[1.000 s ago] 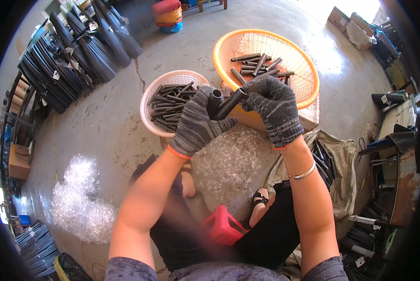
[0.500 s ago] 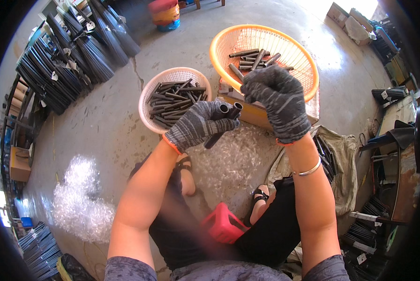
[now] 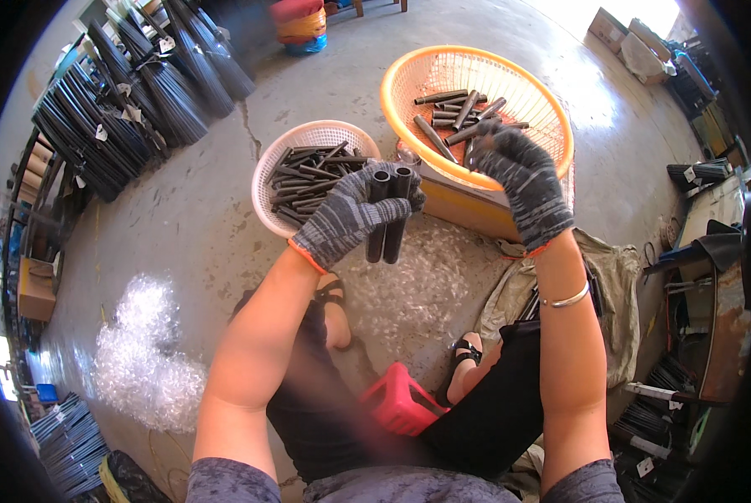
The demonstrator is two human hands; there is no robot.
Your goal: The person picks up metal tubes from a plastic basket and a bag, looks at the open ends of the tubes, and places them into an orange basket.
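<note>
Left hand in grey striped knit glove [image 3: 346, 214] is closed round two black, round, hollow tubes [image 3: 395, 239], side by side, near-upright, open ends up, in front of the pale pink round plastic mesh basket [image 3: 262, 210] full of thinner dark tubes [image 3: 304, 189]. Right hand, same glove [image 3: 526, 184], fingers curled at the orange round plastic mesh basket's [image 3: 442, 71] near rim; can't tell if pinching anything.

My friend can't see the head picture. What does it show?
A gloved left hand holds two dark tubes together; the gloved right hand is near an orange basket of tubes. A pale pink basket holds more.
</note>
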